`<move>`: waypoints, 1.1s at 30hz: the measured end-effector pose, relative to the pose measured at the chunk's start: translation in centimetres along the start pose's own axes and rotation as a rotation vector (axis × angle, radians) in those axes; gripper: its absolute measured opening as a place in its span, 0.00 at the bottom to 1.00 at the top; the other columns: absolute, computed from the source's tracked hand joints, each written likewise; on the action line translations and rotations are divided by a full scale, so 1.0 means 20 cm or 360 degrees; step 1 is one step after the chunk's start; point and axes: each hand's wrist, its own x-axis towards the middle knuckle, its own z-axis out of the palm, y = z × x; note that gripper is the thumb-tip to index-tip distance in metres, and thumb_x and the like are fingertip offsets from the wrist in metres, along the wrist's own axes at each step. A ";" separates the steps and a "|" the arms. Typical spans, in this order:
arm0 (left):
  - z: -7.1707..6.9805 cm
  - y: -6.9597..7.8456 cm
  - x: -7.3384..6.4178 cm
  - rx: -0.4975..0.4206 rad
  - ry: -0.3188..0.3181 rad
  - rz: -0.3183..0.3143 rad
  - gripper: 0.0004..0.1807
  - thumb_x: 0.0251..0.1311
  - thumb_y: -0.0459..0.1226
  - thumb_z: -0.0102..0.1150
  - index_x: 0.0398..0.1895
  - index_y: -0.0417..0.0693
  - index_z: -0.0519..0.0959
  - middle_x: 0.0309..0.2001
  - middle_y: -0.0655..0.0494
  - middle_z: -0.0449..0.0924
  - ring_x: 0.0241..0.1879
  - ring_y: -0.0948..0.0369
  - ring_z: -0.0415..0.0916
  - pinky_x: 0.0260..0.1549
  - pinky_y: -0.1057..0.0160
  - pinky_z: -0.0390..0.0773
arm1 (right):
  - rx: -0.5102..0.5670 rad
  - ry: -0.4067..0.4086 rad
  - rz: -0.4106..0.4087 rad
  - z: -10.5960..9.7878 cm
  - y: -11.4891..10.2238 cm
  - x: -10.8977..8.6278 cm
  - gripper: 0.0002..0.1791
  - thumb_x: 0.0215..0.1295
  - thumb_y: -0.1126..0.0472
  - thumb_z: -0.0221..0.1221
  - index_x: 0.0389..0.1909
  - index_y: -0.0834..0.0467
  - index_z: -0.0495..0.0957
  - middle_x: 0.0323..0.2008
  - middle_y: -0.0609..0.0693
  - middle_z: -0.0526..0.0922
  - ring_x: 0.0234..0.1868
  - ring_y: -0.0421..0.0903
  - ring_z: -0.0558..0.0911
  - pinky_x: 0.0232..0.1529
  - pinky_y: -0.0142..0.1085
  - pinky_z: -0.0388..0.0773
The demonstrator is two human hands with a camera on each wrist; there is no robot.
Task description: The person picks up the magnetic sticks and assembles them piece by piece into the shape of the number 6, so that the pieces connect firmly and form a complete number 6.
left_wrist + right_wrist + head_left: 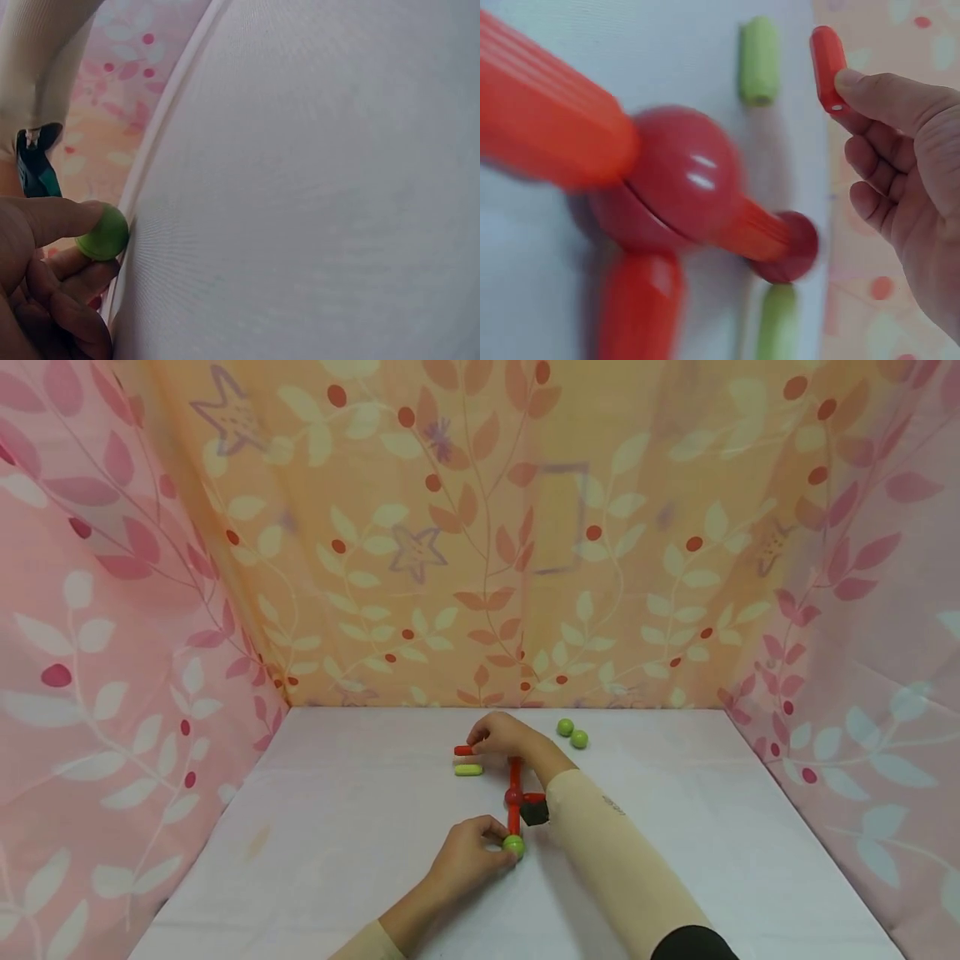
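Note:
My right hand [504, 733] pinches a short red rod [828, 64] between thumb and fingers, off the cloth. A loose yellow-green rod [468, 770] lies just in front of it. Nearer to me, my left hand [471, 857] holds a green ball [513, 847] between thumb and fingers. That ball sits at the near end of a joined piece of red rods round a red ball [513, 797]. In the right wrist view, a second red ball [795, 247] caps the far rod, with a yellow-green rod [777, 322] beside it. The right forearm hides part of the piece.
Two loose green balls [572, 733] lie at the back of the white table [337, 793], right of my right hand. Patterned cloth [480, 527] hangs behind the table and on both sides. A dark wrist strap [534, 812] sits close to the joined piece.

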 end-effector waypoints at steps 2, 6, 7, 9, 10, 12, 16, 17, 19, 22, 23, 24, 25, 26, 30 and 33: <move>0.00 0.00 0.00 0.0005 -0.0007 -0.0020 0.13 0.42 0.49 0.70 0.31 0.61 0.79 0.29 0.71 0.78 0.35 0.66 0.72 0.36 0.59 0.71 | -0.0034 0.0037 -0.0022 -0.05 -0.03 -0.04 0.07 0.56 0.54 0.63 0.37 0.44 0.82 0.33 0.37 0.80 0.36 0.40 0.76 0.41 0.34 0.73; 0.00 0.00 0.00 0.0015 -0.0025 -0.0076 0.14 0.42 0.51 0.70 0.31 0.62 0.79 0.29 0.72 0.78 0.35 0.66 0.71 0.37 0.59 0.71 | -0.0077 0.0125 -0.0065 -0.14 -0.08 -0.14 0.07 0.56 0.54 0.62 0.37 0.43 0.82 0.34 0.36 0.79 0.38 0.40 0.76 0.40 0.34 0.74; 0.00 0.00 0.00 0.0019 -0.0026 -0.0081 0.14 0.42 0.51 0.70 0.31 0.62 0.79 0.29 0.72 0.78 0.35 0.66 0.71 0.37 0.59 0.71 | -0.0092 0.0151 -0.0082 -0.15 -0.10 -0.16 0.07 0.56 0.53 0.62 0.36 0.42 0.82 0.34 0.36 0.79 0.38 0.40 0.76 0.40 0.34 0.74; 0.00 0.01 0.00 0.0020 -0.0024 -0.0077 0.13 0.42 0.50 0.70 0.31 0.61 0.79 0.30 0.71 0.78 0.36 0.65 0.71 0.37 0.58 0.71 | -0.0118 0.0202 -0.0113 -0.19 -0.13 -0.22 0.06 0.56 0.53 0.63 0.36 0.42 0.82 0.33 0.35 0.79 0.41 0.43 0.76 0.41 0.35 0.74; -0.01 0.01 0.00 0.0020 -0.0023 -0.0072 0.13 0.42 0.50 0.70 0.31 0.61 0.79 0.30 0.71 0.78 0.36 0.65 0.71 0.37 0.59 0.71 | -0.0134 0.0223 -0.0129 -0.21 -0.14 -0.26 0.06 0.55 0.52 0.63 0.36 0.42 0.82 0.33 0.35 0.79 0.42 0.44 0.76 0.41 0.36 0.74; -0.01 0.01 0.00 0.0019 -0.0020 -0.0059 0.13 0.42 0.49 0.70 0.32 0.61 0.79 0.30 0.71 0.78 0.36 0.65 0.71 0.37 0.59 0.71 | -0.0173 0.0259 -0.0152 -0.24 -0.16 -0.33 0.07 0.55 0.51 0.63 0.36 0.42 0.82 0.33 0.33 0.78 0.43 0.46 0.76 0.42 0.37 0.73; -0.01 0.02 0.00 0.0023 -0.0024 -0.0067 0.14 0.42 0.50 0.70 0.32 0.61 0.78 0.30 0.71 0.78 0.36 0.64 0.71 0.37 0.59 0.70 | -0.0185 0.0297 -0.0175 -0.26 -0.17 -0.47 0.08 0.54 0.52 0.64 0.37 0.43 0.83 0.33 0.31 0.79 0.42 0.45 0.76 0.41 0.36 0.72; -0.01 0.02 0.00 0.0024 -0.0022 -0.0069 0.14 0.42 0.50 0.70 0.31 0.62 0.78 0.30 0.71 0.78 0.36 0.64 0.71 0.37 0.58 0.70 | -0.0185 0.0308 -0.0179 -0.25 -0.17 -0.50 0.09 0.54 0.52 0.64 0.37 0.43 0.83 0.33 0.31 0.79 0.42 0.44 0.76 0.40 0.36 0.72; 0.00 0.02 0.00 0.0029 -0.0020 -0.0072 0.13 0.41 0.49 0.70 0.31 0.62 0.78 0.30 0.71 0.78 0.36 0.64 0.71 0.38 0.58 0.70 | -0.0180 0.0330 -0.0200 -0.24 -0.16 -0.57 0.09 0.53 0.53 0.65 0.37 0.43 0.83 0.33 0.31 0.79 0.40 0.44 0.76 0.40 0.37 0.71; 0.00 0.02 -0.01 0.0024 -0.0008 -0.0051 0.13 0.42 0.48 0.70 0.31 0.61 0.78 0.29 0.71 0.78 0.37 0.65 0.72 0.39 0.57 0.70 | -0.0173 0.0379 -0.0209 -0.22 -0.13 -0.66 0.09 0.53 0.53 0.65 0.36 0.42 0.83 0.33 0.31 0.80 0.39 0.44 0.75 0.39 0.39 0.70; 0.00 0.03 -0.01 0.0024 -0.0009 -0.0055 0.13 0.42 0.49 0.70 0.31 0.61 0.78 0.29 0.71 0.78 0.37 0.65 0.72 0.39 0.57 0.70 | -0.0169 0.0397 -0.0217 -0.21 -0.12 -0.68 0.09 0.52 0.54 0.65 0.36 0.42 0.83 0.33 0.31 0.80 0.39 0.44 0.75 0.39 0.40 0.70; 0.00 0.03 -0.01 0.0024 -0.0008 -0.0051 0.13 0.42 0.49 0.70 0.32 0.60 0.78 0.29 0.71 0.78 0.37 0.65 0.72 0.39 0.57 0.70 | -0.0148 0.0409 -0.0227 -0.19 -0.11 -0.71 0.09 0.52 0.55 0.65 0.36 0.42 0.83 0.33 0.32 0.80 0.40 0.45 0.75 0.40 0.40 0.70; 0.00 0.03 -0.01 0.0021 -0.0008 -0.0044 0.13 0.42 0.48 0.70 0.32 0.60 0.78 0.29 0.71 0.79 0.37 0.65 0.72 0.40 0.56 0.70 | -0.0140 0.0419 -0.0234 -0.18 -0.10 -0.73 0.09 0.52 0.55 0.66 0.36 0.42 0.82 0.33 0.32 0.80 0.40 0.43 0.75 0.40 0.40 0.71; 0.00 0.03 -0.01 0.0020 -0.0006 -0.0037 0.13 0.42 0.48 0.70 0.32 0.60 0.78 0.29 0.71 0.79 0.37 0.65 0.72 0.40 0.55 0.70 | -0.0137 0.0425 -0.0239 -0.17 -0.08 -0.75 0.08 0.52 0.55 0.66 0.36 0.43 0.82 0.33 0.32 0.80 0.40 0.42 0.75 0.41 0.41 0.72; 0.00 0.03 -0.01 0.0032 0.0004 -0.0025 0.13 0.42 0.48 0.70 0.31 0.60 0.78 0.29 0.71 0.79 0.37 0.65 0.72 0.40 0.54 0.70 | -0.0144 0.0409 -0.0238 -0.10 -0.04 -0.84 0.09 0.53 0.55 0.65 0.36 0.44 0.82 0.34 0.33 0.79 0.41 0.39 0.76 0.44 0.40 0.72; 0.00 0.03 -0.01 0.0045 0.0019 -0.0012 0.13 0.42 0.47 0.70 0.31 0.60 0.79 0.29 0.71 0.79 0.37 0.64 0.73 0.40 0.55 0.70 | -0.0179 0.0398 -0.0190 -0.05 -0.02 -0.89 0.09 0.53 0.53 0.65 0.37 0.42 0.81 0.33 0.33 0.78 0.40 0.39 0.74 0.42 0.38 0.71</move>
